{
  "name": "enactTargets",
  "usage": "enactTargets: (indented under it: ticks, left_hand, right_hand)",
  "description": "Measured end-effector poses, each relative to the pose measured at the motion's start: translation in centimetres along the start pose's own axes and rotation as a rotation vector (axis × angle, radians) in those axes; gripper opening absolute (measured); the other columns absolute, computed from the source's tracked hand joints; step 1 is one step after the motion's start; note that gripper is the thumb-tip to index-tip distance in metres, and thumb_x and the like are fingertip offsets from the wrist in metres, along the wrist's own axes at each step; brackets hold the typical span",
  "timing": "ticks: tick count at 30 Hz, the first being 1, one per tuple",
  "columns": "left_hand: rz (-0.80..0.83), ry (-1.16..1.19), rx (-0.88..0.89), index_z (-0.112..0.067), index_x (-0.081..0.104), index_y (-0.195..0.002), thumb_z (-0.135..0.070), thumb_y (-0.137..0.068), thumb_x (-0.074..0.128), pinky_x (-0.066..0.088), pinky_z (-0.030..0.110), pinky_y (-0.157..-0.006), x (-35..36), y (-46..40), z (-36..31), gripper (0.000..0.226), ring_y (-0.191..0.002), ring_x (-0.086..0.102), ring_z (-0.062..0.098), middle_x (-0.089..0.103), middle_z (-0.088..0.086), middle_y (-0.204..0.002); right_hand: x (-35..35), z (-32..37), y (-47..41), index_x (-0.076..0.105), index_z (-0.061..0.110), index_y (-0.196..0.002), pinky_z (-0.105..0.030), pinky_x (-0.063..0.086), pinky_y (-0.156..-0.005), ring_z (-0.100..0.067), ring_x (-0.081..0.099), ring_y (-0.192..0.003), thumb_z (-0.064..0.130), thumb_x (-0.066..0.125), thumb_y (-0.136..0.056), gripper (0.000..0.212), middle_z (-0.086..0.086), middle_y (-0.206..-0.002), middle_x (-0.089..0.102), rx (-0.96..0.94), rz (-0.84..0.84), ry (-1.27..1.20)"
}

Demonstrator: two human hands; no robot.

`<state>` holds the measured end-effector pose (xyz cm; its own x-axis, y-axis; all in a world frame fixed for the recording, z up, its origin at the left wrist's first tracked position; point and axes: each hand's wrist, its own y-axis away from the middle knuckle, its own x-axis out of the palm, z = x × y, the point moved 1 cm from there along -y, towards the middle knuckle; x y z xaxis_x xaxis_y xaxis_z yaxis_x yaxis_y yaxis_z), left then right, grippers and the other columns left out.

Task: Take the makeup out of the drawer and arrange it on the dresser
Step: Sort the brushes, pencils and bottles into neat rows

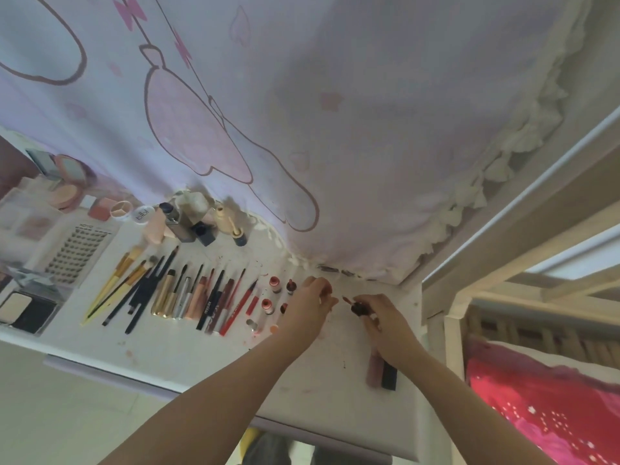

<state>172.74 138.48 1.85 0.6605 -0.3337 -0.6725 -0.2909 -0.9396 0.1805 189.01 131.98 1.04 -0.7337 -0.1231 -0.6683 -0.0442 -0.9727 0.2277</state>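
Red gloss wand (345,299) is pinched in my left hand (310,305), its vial (358,309) gripped by my right hand (385,322) just beside; I slide it in straight, over the dresser (201,360).

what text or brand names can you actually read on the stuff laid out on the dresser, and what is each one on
"bibi" on the small round white jar, read sideways.
"xixi"-like white lettering on the black pencil, too blurred to be sure.
White lettering on the red pencil: too small to read.
Dark print at the top of the lash tray: blurred, unreadable.
No readable text on the brushes or the two tubes by the right hand.
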Motion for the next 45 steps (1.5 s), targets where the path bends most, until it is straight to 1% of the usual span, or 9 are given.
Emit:
enactTargets:
  ticks: [4, 7, 17, 21, 25, 29, 38, 40, 45]
  left_hand:
    - [0.049, -0.102, 0.096, -0.008, 0.055, -0.095, -0.02, -0.092, 0.056, 0.03, 0.02, -0.064, 0.6, -0.9, -0.2, 0.012, -0.074, 0.046, 0.015, 0.049, 0.0, -0.097]
    - [0.073, -0.146, 0.118, -0.005, 0.055, -0.099, -0.02, -0.093, 0.055, 0.034, 0.024, -0.066, 0.9, -1.2, -0.3, 0.016, -0.077, 0.048, 0.019, 0.05, 0.005, -0.103]
    - [0.115, -0.068, 0.09, -0.014, 0.042, -0.134, -0.023, -0.093, 0.055, 0.04, 0.024, -0.087, -0.7, -0.6, -1.2, 0.044, -0.113, 0.05, 0.019, 0.044, 0.005, -0.132]
    - [-0.059, -0.015, 0.189, -0.019, 0.051, -0.12, -0.025, -0.095, 0.05, 0.049, 0.024, -0.078, -3.5, 2.9, -2.1, 0.026, -0.094, 0.054, 0.009, 0.052, -0.005, -0.107]
    - [-0.212, -0.08, 0.218, -0.023, 0.054, -0.097, -0.03, -0.093, 0.048, 0.048, 0.016, -0.061, -7.0, 11.7, 3.8, 0.009, -0.07, 0.052, 0.003, 0.054, -0.012, -0.082]
    - [-0.299, -0.192, -0.078, -0.004, 0.058, -0.112, -0.006, -0.087, 0.061, 0.055, 0.034, -0.067, -9.1, 15.7, 11.5, 0.026, -0.085, 0.061, 0.023, 0.058, 0.003, -0.098]
    - [-0.103, -0.543, 0.126, -0.015, 0.051, -0.133, -0.02, -0.093, 0.054, 0.05, 0.034, -0.087, -7.2, 9.5, 11.8, 0.04, -0.108, 0.057, 0.027, 0.055, 0.013, -0.128]
    - [-0.101, -0.594, 0.139, -0.016, 0.058, -0.123, -0.023, -0.093, 0.055, 0.051, 0.032, -0.084, -7.3, 8.9, 11.7, 0.031, -0.103, 0.058, 0.027, 0.056, 0.013, -0.124]
    - [-0.046, -0.604, 0.286, -0.013, 0.068, -0.083, -0.018, -0.071, 0.081, 0.054, 0.028, -0.055, -8.3, 9.4, 11.8, 0.018, -0.064, 0.062, 0.022, 0.065, 0.007, -0.08]
  right_hand:
    - [0.7, 0.1, -1.4, 0.056, 0.02, -0.108, -0.02, 0.043, -0.09, -0.013, 0.055, -0.1, 0.012, 0.047, -0.094, 0.019, 0.005, -0.109, 0.058, 0.016, -0.016, 0.028]
    - [1.2, 0.3, -2.3, 0.053, 0.016, -0.12, -0.029, 0.042, -0.093, -0.021, 0.051, -0.108, 0.013, 0.045, -0.094, 0.027, -0.003, -0.117, 0.058, 0.018, 0.005, 0.149]
    - [0.8, 0.4, 0.1, 0.063, 0.011, -0.107, -0.026, 0.039, -0.088, -0.021, 0.052, -0.102, 0.005, 0.048, -0.089, 0.024, -0.003, -0.111, 0.059, -0.114, 0.01, 0.252]
    - [2.2, 2.0, 1.6, 0.058, 0.016, -0.101, -0.023, 0.039, -0.075, -0.017, 0.056, -0.087, 0.01, 0.046, -0.093, 0.016, 0.004, -0.098, 0.052, -0.103, 0.017, 0.155]
    - [5.6, 3.9, 3.5, 0.057, 0.014, -0.103, -0.024, 0.044, -0.082, -0.015, 0.055, -0.09, 0.012, 0.045, -0.094, 0.015, 0.0, -0.105, 0.054, -0.194, 0.113, 0.13]
    - [8.4, 4.9, 4.4, 0.058, 0.016, -0.107, -0.017, 0.037, -0.079, -0.014, 0.054, -0.094, 0.013, 0.043, -0.095, 0.019, 0.001, -0.11, 0.055, -0.208, 0.148, 0.162]
    - [11.2, 6.7, 4.5, 0.055, 0.015, -0.111, -0.019, 0.039, -0.076, -0.018, 0.053, -0.092, 0.02, 0.043, -0.097, 0.02, 0.0, -0.112, 0.049, -0.23, 0.124, 0.299]
    - [11.4, 6.5, 4.7, 0.055, 0.014, -0.109, -0.018, 0.036, -0.073, -0.018, 0.051, -0.092, 0.019, 0.044, -0.095, 0.018, -0.001, -0.111, 0.049, -0.241, 0.108, 0.324]
    - [11.8, 6.1, 5.2, 0.057, 0.01, -0.106, -0.023, 0.041, -0.077, -0.022, 0.053, -0.092, 0.017, 0.048, -0.094, 0.017, -0.006, -0.108, 0.052, -0.265, 0.098, 0.399]
